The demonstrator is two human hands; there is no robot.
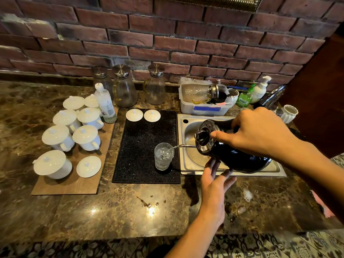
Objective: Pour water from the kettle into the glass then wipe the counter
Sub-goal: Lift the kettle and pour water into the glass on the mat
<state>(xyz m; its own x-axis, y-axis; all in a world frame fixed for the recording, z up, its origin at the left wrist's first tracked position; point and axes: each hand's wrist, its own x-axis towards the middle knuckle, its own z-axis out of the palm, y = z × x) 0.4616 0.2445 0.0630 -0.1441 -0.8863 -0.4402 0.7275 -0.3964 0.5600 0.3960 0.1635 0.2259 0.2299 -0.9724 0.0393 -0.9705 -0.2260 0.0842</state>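
A dark kettle (230,155) with a thin gooseneck spout is tilted left over the small steel sink (188,125). My right hand (260,131) grips its handle, thumb near the lid. A thin stream of water runs from the spout into a clear glass (163,157) standing on the black rubber mat (141,146). The glass is largely full. My left hand (214,179) is under the kettle's body with fingers spread, touching or nearly touching its underside. The brown marble counter (119,207) shows small wet spots in front of the mat.
Several white lidded cups (85,135) stand on a brown board at left. A plastic bottle (105,105) and three glass jugs (123,88) line the brick wall. A white tub (202,101) with dishes and soap bottles (260,88) sit behind the sink. A pink cloth (320,203) lies at right.
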